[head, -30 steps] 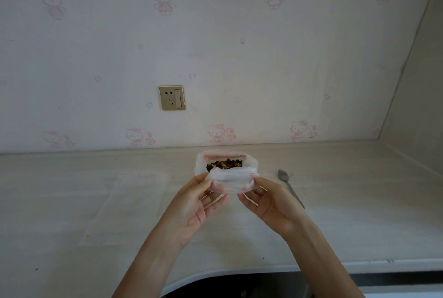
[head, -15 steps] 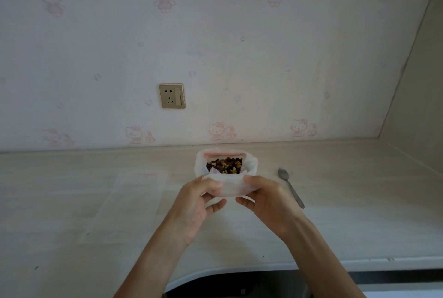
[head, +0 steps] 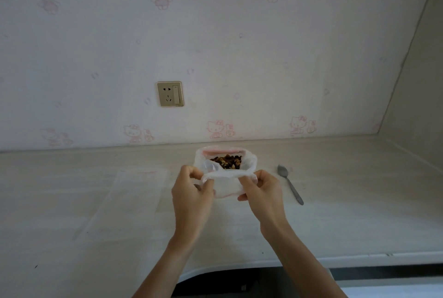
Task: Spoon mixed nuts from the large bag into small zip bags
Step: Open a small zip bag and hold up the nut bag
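Note:
A translucent plastic bag [head: 226, 186] with a pink zip strip stands open on the countertop, with brown mixed nuts [head: 226, 161] showing inside. My left hand [head: 191, 192] pinches the near rim at its left end. My right hand [head: 262, 191] pinches the same rim at its right end, and the rim is folded outward between them. A metal spoon [head: 288, 184] lies on the counter just right of my right hand. Clear flat zip bags [head: 124, 201] lie to the left of the bag, hard to make out against the surface.
The pale wood-grain countertop [head: 359, 213] runs to a wallpapered wall with a gold socket [head: 170, 94]. A side wall closes off the far right. The counter's front edge [head: 287, 261] curves inward near my forearms.
Both hands have curled tighter on the bag's near rim and rolled it further outward and down. More of the nuts show now. The spoon and flat bags have not moved.

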`<state>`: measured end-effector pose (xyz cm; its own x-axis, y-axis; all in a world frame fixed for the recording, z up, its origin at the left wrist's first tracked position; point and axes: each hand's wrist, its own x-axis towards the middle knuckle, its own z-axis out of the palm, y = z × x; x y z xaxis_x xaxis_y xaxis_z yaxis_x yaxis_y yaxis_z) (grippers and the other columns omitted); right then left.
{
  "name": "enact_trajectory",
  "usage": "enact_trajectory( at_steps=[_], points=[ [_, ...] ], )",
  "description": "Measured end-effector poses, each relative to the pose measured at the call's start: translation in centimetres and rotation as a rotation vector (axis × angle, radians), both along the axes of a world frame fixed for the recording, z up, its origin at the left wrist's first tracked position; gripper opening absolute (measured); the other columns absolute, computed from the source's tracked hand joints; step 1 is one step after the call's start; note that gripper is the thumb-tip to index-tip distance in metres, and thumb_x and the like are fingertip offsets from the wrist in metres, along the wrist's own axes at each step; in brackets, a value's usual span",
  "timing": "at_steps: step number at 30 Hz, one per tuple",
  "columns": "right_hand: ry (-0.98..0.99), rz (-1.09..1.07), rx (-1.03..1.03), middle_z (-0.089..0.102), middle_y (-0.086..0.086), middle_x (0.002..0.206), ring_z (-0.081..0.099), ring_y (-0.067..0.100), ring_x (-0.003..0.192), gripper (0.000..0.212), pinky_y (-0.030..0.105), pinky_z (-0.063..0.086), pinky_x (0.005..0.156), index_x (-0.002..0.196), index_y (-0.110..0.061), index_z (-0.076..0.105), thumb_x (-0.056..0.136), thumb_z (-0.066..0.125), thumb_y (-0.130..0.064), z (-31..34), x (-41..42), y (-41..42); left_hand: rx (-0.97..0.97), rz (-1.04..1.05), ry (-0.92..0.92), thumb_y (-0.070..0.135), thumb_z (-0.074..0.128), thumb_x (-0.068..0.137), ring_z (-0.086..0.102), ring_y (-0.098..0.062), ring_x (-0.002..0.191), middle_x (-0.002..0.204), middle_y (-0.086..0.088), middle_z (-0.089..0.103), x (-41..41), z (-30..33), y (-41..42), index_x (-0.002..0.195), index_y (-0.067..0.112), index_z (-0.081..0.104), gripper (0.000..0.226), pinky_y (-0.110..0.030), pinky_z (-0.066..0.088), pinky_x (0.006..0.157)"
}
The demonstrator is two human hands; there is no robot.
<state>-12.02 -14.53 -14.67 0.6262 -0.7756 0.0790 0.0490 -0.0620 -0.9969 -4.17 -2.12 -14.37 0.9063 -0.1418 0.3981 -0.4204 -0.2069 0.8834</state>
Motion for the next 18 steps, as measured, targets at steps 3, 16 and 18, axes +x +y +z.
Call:
enact_trajectory(
  at_steps=[3, 16, 18],
  points=[
    [-0.022, -0.057, -0.105, 0.059, 0.024, 0.065, 0.057, 0.029, 0.056, 0.016, 0.036, 0.047, 0.051, 0.079, 0.008, 0.057, 0.086, 0.06, -0.005, 0.4, 0.1, -0.6, 0.165, 0.037, -0.368, -0.008, 0.074, 0.073, 0.058, -0.011, 0.091, 0.106, 0.007, 0.05, 0.5, -0.1, 0.4, 0.092, 0.02, 0.046, 0.044, -0.027, 0.049, 0.069],
    [0.279, 0.2, -0.772, 0.049, -0.008, 0.114, 0.054, 0.011, 0.081, 0.041, 0.024, 0.044, 0.051, 0.1, -0.025, 0.048, 0.081, 0.056, 0.01, 1.2, -1.0, -3.0, 0.808, -0.349, -0.367, 0.018, 0.064, 0.092, 0.063, -0.013, 0.105, 0.123, 0.015, 0.06, 2.1, 1.0, 0.1, 0.112, 0.035, 0.069, 0.027, -0.03, 0.049, 0.078],
    [0.244, 0.322, -0.912, 0.047, -0.006, 0.125, 0.058, 0.016, 0.089, 0.047, 0.03, 0.05, 0.057, 0.101, -0.025, 0.054, 0.079, 0.05, 0.016, 1.5, -1.3, -2.9, 0.845, -0.344, -0.306, 0.041, 0.073, 0.09, 0.066, -0.008, 0.099, 0.115, 0.016, 0.065, 2.1, 1.3, -0.1, 0.107, 0.036, 0.069, 0.018, -0.031, 0.053, 0.08]
  ],
)
